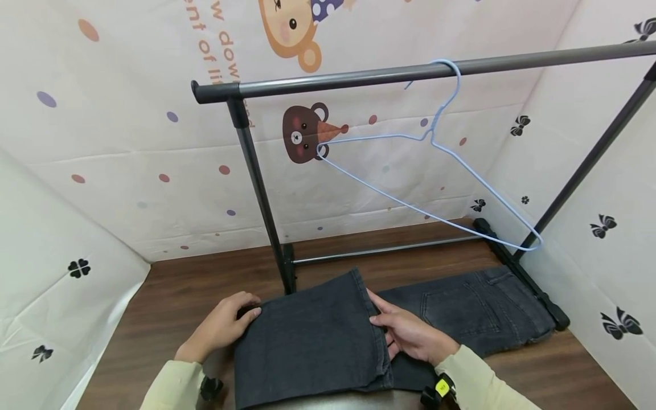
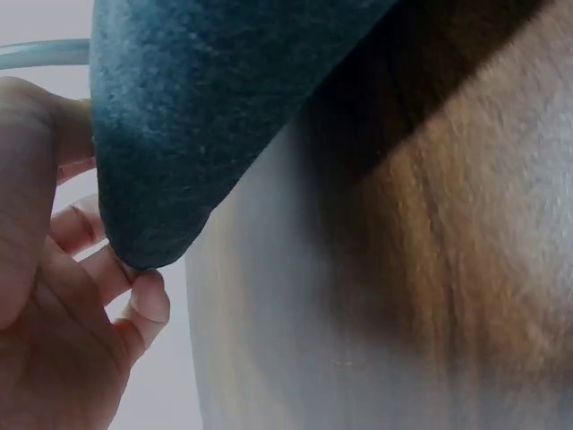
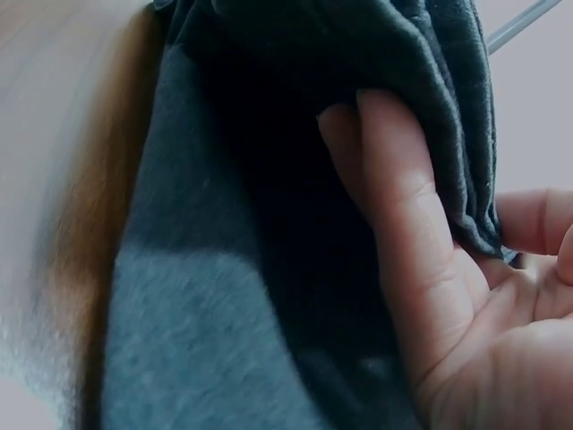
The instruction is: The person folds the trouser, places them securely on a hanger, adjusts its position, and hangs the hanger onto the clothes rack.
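A pair of dark grey jeans (image 1: 307, 341) lies folded on the brown wooden surface, its lower legs doubled back over the part beside the waist. My left hand (image 1: 222, 322) grips the fold at the left, thumb on top. In the left wrist view, the fingers (image 2: 148, 300) curl around the folded denim (image 2: 179, 134). My right hand (image 1: 410, 333) holds the leg hems at the other end of the flap. The right wrist view shows two fingers (image 3: 407, 179) beneath the layered hems (image 3: 448, 107), with the flap lifted above the lower layer (image 3: 197, 296).
A light blue wire hanger (image 1: 379, 188) hangs from the dark rail (image 1: 338, 82) of a garment rack, above and behind the jeans. The rack's left post (image 1: 261, 193) comes down just behind the flap. Its right foot (image 1: 543, 302) stands beside the waist end. Printed white sheets (image 1: 128, 125) enclose the space.
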The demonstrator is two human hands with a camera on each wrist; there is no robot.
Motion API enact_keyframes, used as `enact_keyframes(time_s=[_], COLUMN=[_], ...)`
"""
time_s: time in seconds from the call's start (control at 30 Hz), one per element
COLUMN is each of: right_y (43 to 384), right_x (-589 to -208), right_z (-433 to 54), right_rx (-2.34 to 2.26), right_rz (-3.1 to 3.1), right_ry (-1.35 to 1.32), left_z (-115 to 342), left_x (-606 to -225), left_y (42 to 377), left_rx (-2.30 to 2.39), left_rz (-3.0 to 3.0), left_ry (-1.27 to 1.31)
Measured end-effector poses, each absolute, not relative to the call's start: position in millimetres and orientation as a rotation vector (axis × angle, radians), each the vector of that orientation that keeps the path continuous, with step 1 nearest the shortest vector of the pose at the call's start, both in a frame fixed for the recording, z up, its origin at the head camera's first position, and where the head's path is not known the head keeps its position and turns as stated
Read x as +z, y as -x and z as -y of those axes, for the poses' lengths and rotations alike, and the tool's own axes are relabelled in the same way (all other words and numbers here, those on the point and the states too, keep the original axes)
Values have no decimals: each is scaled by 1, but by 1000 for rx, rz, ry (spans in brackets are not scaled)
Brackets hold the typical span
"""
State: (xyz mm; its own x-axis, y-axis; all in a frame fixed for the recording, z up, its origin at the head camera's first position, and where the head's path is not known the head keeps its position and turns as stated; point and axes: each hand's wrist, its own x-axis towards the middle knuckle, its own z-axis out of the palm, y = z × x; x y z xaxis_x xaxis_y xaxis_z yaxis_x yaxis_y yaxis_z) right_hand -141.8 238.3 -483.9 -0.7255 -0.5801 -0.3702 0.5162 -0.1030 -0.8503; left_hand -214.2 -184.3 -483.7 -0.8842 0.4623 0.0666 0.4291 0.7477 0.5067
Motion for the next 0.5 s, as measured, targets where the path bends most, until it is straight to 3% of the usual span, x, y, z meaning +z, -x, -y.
enact_keyframes(time_s=[0.5], right_y=[146], right_x=[-485], right_z=[-248], right_rx=[-1864], right_rz=[-1516], right_ry=[7], left_z=[159], left_x=[-461], left_y=[221], left_rx=[641], left_rz=[-2949], left_ry=[-835])
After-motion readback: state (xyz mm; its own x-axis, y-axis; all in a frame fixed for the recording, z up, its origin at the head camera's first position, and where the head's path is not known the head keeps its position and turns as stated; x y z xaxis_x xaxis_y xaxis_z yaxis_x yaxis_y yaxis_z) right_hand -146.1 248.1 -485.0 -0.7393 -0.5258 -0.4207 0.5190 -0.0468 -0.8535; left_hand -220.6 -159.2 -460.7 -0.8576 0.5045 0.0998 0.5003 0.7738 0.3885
